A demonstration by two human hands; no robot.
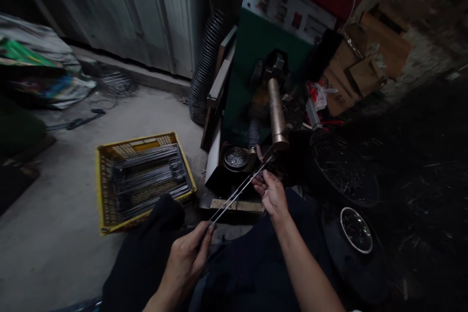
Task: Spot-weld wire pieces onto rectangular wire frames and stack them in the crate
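Note:
Closed around the near end of a pair of thin metal rods (234,196) is my left hand (187,253). The rods slant up and right to the machine's copper tips, under a thick brass-coloured arm (277,112). My right hand (271,194) pinches the rods close to their far end; whether a small part is also between its fingers is too dark to tell. The machine (237,73) looks like a spot welder, with a green body and a red light lit on its panel. A round dish of small metal bits (236,158) sits just left of the tips.
On the floor at left, a yellow crate (99,190) holds wire frames. A dark basin (343,170) with thin metal pieces and a round bowl (356,230) stand at right. Cardboard boxes (351,75) lie behind; a ribbed hose (206,66) stands beside the machine.

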